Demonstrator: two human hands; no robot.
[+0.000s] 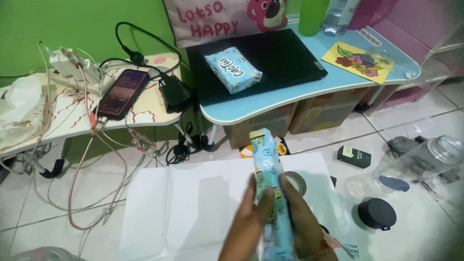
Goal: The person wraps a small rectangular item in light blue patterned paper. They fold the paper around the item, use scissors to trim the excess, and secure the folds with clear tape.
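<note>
Both hands hold a rolled tube of light blue patterned wrapping paper [267, 159] upright over a large white sheet of paper [193, 208] spread on the tiled floor. My left hand [246, 224] grips the roll from the left, my right hand [302, 222] from the right, fingers wrapped around its lower half. A roll of clear tape [298, 180] lies on the sheet just behind my right hand.
A low blue table [251, 111] carries a black laptop [290, 53] with a blue tissue pack [233, 69]. A white low table [145, 118] holds a phone [122, 93], charger and cables. On the floor: a clear jar [425, 162], black lid [377, 212], small black box [354, 156], cardboard boxes.
</note>
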